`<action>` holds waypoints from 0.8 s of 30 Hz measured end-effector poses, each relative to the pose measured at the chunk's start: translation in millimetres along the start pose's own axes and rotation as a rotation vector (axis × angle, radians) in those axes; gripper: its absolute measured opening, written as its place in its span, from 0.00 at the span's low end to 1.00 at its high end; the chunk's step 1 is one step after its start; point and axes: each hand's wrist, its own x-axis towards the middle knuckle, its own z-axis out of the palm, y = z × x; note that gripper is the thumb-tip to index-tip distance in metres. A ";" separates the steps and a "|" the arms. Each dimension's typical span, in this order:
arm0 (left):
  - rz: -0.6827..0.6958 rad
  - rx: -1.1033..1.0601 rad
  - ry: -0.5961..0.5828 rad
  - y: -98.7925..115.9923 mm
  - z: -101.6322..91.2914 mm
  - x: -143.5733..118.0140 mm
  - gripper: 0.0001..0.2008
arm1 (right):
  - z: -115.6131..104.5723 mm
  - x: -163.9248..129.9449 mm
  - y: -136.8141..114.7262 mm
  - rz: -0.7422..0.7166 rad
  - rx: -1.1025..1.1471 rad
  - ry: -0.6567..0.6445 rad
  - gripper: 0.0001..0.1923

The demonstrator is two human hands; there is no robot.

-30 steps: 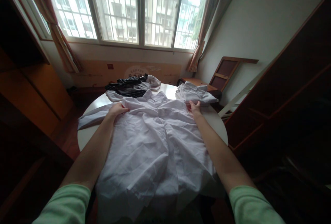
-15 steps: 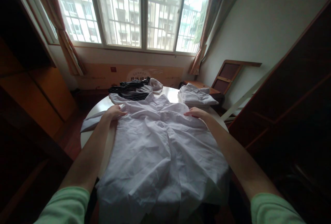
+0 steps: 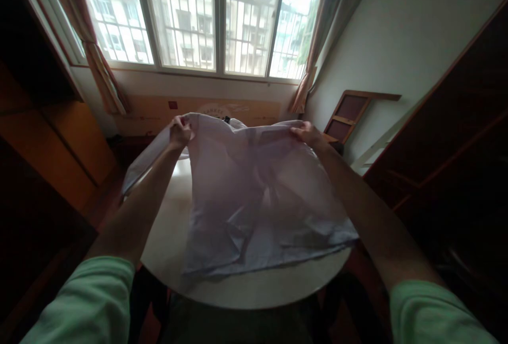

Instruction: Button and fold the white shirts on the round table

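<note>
- In the head view, on the far left, an orange wooden cabinet [image 3: 79,148]; contents impossible to make out.
- Over the round white surface [image 3: 169,262], a white shirt [image 3: 254,201] held up and spread wide between two hands, upper edge raised and dipping slightly in the middle, lower part draped toward the near rim; cannot tell how much of the hem touches down.
- Left hand [image 3: 181,132] clamped on the upper left of the cloth, fingers curled in; right hand [image 3: 306,135] clamped on the upper right, pinching the edge.
- Shirt sleeve [image 3: 146,159] hanging outward past the left hand, toward the left side of the surface.
- Just behind the top edge, a sliver of dark and pale cloth [image 3: 237,123], mostly screened by the raised fabric.
- In the way: the shirt itself, hiding most of the surface's far half.
- Farther back, a printed tan panel [image 3: 146,114] with a small red square, below a window [image 3: 182,21] between a left curtain [image 3: 95,69] and a right curtain [image 3: 304,92], both gathered.
- At right, a tilted wooden frame [image 3: 347,114] near the wall [image 3: 420,26], and a large dark wooden panel [image 3: 428,174].
- Nearest the camera, two green sleeves [image 3: 91,301].
</note>
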 end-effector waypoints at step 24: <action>0.857 0.249 -1.071 21.7 -1.4 -168.9 0.06 | 24.0 -219.6 -13.7 -0.724 -0.309 -0.782 0.16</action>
